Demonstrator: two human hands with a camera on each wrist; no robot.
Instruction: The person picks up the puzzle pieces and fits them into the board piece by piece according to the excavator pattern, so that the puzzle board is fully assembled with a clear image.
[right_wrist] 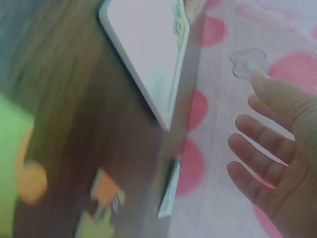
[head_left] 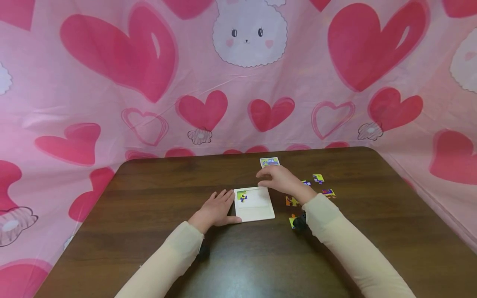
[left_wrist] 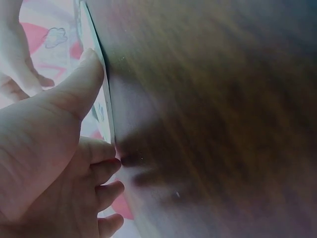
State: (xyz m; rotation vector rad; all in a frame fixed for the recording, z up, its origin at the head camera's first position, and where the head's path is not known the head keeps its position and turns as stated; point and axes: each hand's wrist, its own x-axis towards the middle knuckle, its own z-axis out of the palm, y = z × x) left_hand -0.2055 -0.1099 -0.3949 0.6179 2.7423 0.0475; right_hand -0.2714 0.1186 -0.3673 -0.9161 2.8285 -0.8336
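Left hand (head_left: 215, 209) spread, touching white tray (head_left: 257, 212); right hand (head_left: 282, 179) relaxed wide near picture card (head_left: 270, 161), print unreadably small.

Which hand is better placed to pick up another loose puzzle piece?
Probably the right hand: it hovers empty, and the loose pieces lie on its side of the white tray. The left hand rests at the tray's opposite edge.

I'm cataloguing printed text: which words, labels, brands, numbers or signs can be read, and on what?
None can be read.
Picture card: any lettering is too small to read.
Puzzle pieces: too small or blurred to tell.
White tray: no lettering visible.
Pink backdrop: hearts and drawings, no words visible.
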